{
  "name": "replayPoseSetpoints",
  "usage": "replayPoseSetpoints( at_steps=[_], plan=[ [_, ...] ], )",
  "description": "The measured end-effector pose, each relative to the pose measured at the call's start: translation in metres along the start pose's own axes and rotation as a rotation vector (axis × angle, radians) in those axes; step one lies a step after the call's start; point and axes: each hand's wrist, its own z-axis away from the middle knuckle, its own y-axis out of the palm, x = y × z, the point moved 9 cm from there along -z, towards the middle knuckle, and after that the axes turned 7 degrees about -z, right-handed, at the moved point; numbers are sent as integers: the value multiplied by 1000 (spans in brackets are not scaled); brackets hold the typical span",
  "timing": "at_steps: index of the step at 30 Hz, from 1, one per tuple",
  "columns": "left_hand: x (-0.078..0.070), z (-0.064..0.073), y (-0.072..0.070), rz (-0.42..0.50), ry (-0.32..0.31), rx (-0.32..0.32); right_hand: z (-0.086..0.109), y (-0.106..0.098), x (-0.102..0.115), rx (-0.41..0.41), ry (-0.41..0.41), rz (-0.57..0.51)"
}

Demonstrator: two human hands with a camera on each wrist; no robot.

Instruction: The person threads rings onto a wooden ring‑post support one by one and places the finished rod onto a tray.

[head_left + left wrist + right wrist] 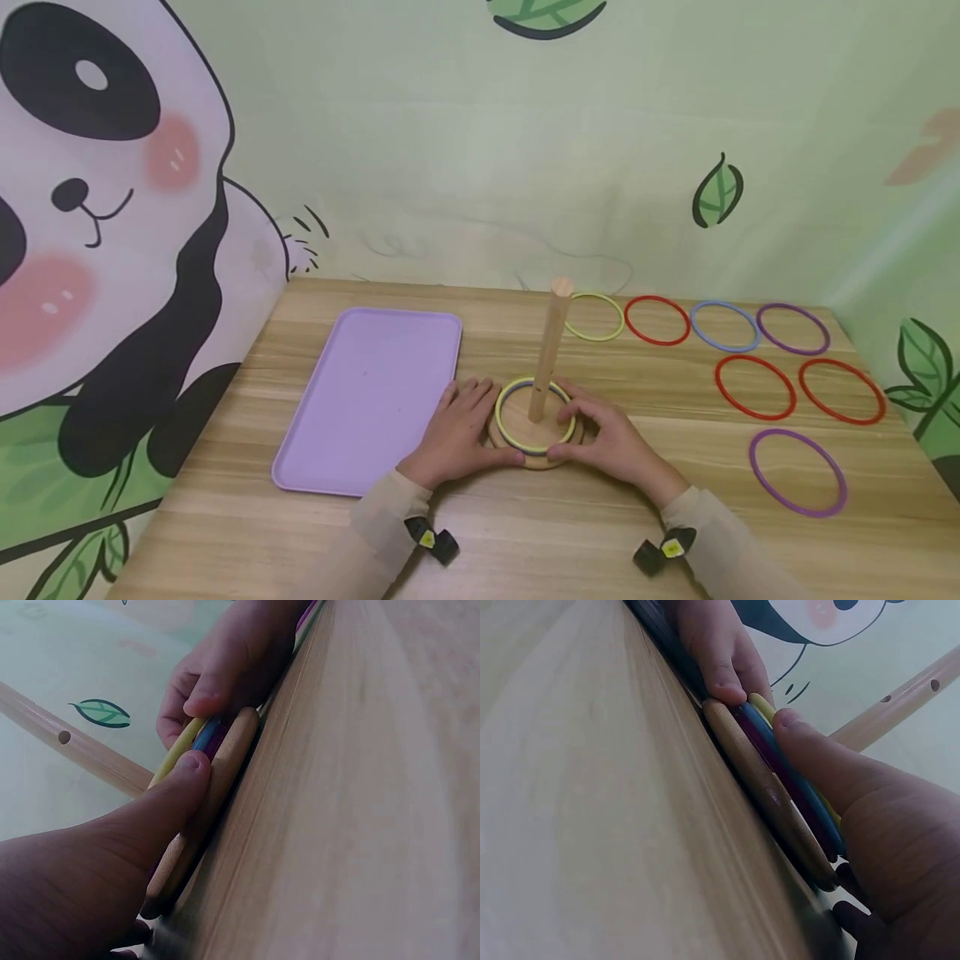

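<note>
A round wooden base (pixel 542 461) with an upright peg (pixel 551 350) stands on the table between both hands. Around the peg, a yellow ring (pixel 501 429) lies on top of a blue ring (pixel 784 761) and a purple ring (pixel 761 742), stacked flat on the base. My left hand (pixel 461 437) holds the base's left side, its thumb at the front against the ring edges and its fingers reaching along the far left. From the right, my right hand (pixel 611 437) grips the yellow ring, with the thumb at its front edge and fingers around its right side.
A purple tray (pixel 367 392) lies to the left. At the back right are a second yellow ring (pixel 619 312), several red rings (pixel 688 323), a second blue ring (pixel 693 321) and more purple rings (pixel 827 340). A painted wall (pixel 450 167) rises behind the table.
</note>
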Motion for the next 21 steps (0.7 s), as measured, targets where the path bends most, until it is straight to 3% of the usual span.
replayPoseSetpoints(
  at_steps=[12,21],
  plan=[
    [0,0,0,10,5,-7,2,-3,-5,-18,44,-11],
    [0,0,-1,37,3,-23,9,-19,-2,-160,12,7]
  ],
)
